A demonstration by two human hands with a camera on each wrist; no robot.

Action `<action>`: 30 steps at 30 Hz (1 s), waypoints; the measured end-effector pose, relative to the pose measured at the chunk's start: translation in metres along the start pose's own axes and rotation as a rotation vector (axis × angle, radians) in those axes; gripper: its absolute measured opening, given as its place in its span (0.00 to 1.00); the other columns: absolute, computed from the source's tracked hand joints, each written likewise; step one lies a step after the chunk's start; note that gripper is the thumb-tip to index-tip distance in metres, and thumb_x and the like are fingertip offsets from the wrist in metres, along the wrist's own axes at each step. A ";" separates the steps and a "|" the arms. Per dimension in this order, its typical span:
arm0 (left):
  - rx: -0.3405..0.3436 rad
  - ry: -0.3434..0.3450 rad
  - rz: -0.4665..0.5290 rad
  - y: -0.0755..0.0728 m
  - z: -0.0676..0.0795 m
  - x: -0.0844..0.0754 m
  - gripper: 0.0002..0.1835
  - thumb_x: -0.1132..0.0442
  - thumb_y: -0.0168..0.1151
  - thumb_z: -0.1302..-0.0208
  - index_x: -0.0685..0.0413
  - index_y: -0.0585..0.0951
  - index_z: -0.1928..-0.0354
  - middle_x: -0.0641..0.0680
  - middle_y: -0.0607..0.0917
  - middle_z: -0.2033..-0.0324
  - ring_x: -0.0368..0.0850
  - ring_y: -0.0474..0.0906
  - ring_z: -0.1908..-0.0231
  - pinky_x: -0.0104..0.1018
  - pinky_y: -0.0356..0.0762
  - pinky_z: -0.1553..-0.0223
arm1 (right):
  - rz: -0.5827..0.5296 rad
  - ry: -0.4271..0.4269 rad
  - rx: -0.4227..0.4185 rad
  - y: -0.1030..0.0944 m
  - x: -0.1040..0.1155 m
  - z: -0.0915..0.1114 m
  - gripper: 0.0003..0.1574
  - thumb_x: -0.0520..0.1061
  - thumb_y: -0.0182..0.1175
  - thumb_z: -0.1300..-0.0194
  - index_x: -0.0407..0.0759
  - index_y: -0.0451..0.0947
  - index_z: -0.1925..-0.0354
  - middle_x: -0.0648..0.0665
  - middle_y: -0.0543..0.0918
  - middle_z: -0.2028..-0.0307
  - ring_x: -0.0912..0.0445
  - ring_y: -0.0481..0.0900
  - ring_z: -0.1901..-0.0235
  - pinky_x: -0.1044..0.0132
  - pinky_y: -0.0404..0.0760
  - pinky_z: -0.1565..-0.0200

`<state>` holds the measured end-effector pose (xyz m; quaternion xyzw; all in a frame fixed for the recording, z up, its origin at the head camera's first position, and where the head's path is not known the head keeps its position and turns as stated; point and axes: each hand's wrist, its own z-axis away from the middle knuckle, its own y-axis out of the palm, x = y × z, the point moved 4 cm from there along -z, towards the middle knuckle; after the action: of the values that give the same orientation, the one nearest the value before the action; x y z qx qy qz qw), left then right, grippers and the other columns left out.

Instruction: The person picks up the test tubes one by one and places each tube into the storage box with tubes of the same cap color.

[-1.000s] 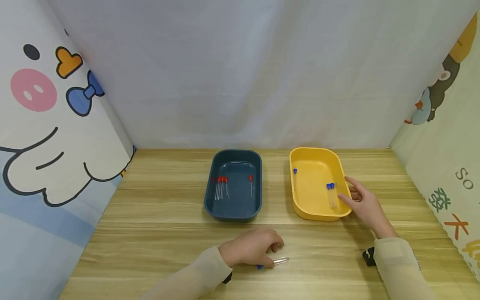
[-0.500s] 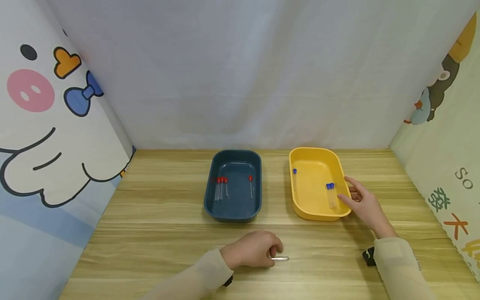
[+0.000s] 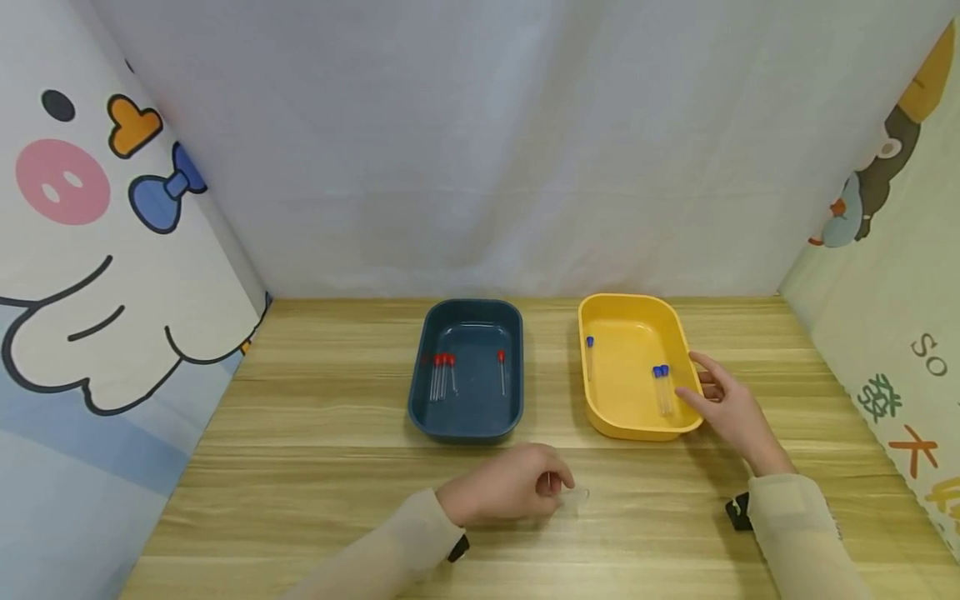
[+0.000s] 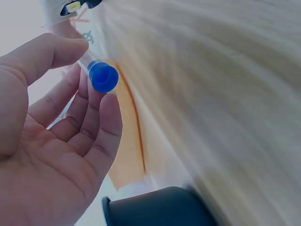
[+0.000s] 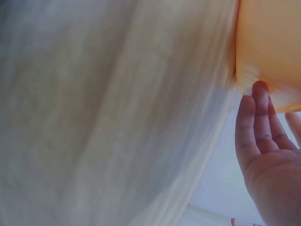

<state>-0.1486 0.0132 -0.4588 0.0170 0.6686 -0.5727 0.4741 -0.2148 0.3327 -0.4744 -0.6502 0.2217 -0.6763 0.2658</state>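
My left hand [image 3: 506, 485] pinches a clear test tube [image 3: 577, 493] in front of the two trays, its rounded end pointing right. The tube's blue cap [image 4: 103, 77] shows between thumb and fingers in the left wrist view; in the head view the hand hides it. At the right, my right hand [image 3: 731, 408] holds the near right side of the yellow tray [image 3: 637, 434], thumb over the rim and fingers along the outer wall. Several fingers [image 5: 263, 127] lie nearly straight against that wall in the right wrist view. Inside are blue-capped test tubes [image 3: 662, 392].
Left of the yellow tray stands a dark blue tray [image 3: 467, 435] with several red-capped test tubes [image 3: 442, 379]. Both trays sit toward the back of the wooden table [image 3: 322, 467]. A pale curtain [image 3: 480, 167] hangs behind, and printed cloths flank both sides.
My left hand has closed on the blue-capped test tube that lay on the table and moved it slightly up and right in the head view. My right hand stays on the yellow tray.
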 end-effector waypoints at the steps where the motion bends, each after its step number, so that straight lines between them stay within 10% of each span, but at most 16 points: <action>1: -0.006 0.002 0.008 -0.002 0.000 -0.001 0.11 0.70 0.67 0.37 0.56 0.88 0.53 0.45 0.82 0.67 0.31 0.74 0.67 0.16 0.73 0.63 | -0.001 0.000 0.000 0.000 0.000 0.000 0.47 0.55 0.61 0.25 0.41 0.55 0.19 0.26 0.76 0.39 0.79 0.71 0.61 0.79 0.79 0.61; 30: -0.082 0.018 0.121 -0.031 -0.005 -0.017 0.11 0.69 0.65 0.33 0.55 0.88 0.52 0.49 0.86 0.61 0.26 0.78 0.65 0.18 0.79 0.59 | 0.006 -0.018 -0.005 0.000 -0.002 0.000 0.46 0.54 0.61 0.25 0.41 0.55 0.19 0.25 0.77 0.39 0.80 0.72 0.61 0.78 0.80 0.61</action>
<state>-0.1599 0.0157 -0.4250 0.0433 0.6936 -0.5149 0.5019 -0.2153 0.3341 -0.4762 -0.6564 0.2232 -0.6689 0.2681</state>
